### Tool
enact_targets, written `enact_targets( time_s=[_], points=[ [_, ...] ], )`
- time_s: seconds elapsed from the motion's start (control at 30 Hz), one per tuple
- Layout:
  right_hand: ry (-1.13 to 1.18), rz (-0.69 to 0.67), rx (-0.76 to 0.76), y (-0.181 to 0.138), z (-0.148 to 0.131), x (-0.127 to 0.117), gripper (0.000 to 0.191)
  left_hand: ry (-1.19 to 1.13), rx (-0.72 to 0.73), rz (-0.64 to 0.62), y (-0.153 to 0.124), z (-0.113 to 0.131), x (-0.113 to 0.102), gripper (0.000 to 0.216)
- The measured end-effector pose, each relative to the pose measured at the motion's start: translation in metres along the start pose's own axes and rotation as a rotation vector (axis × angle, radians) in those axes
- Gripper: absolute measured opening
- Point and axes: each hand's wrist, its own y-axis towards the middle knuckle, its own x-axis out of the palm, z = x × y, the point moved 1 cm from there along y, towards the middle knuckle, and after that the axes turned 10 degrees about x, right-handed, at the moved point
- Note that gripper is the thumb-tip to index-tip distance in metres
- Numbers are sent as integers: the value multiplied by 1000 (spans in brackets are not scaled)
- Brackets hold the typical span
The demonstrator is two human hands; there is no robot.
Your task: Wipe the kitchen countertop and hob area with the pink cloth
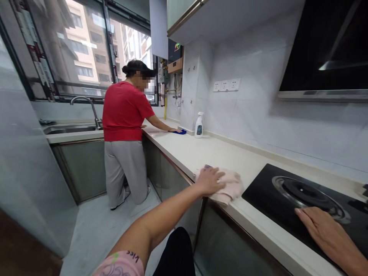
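My left hand (209,180) presses flat on a pale pink cloth (231,186) lying on the cream countertop (201,153), close to its front edge. My right hand (324,232) rests palm down on the black glass hob (267,191), fingers spread, just in front of the round burner (304,193). It holds nothing.
Another person in a red shirt (124,111) stands farther along the counter with a hand on a blue cloth (179,132). A white spray bottle (198,125) stands by the wall. A sink with a tap (86,103) is under the window. A black hood (327,53) hangs above the hob.
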Motion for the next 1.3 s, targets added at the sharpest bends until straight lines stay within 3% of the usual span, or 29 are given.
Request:
enact_targets(
  time_s=[0.1,0.17,0.33,0.5,0.67,0.73,0.83,0.97,1.3],
  points=[
    [-9,-115,43,-2,-10,-2,50,37,-140,25,5,-42,-12,58],
    [-44,-111,69,-3,-18,-6,50,48,-231,38,11,-63,-17,61],
    [-95,-97,6,-2,-30,-14,48,64,-344,73,19,-79,-20,61],
    [-54,-99,22,-1,-28,-9,47,96,-326,142,11,-50,-15,56],
    [-25,-92,65,-1,-32,-7,49,72,-116,160,5,20,14,54],
    [-33,-107,71,-1,-33,-8,49,26,4,244,3,47,27,52],
    [-47,-112,52,-2,-31,-10,48,-31,58,388,-1,71,39,47],
    [-63,-109,23,-3,-32,-12,47,-60,70,468,-9,74,38,44],
    [-32,-111,54,-1,-44,-19,48,-48,96,452,-20,72,36,45]
  ],
)
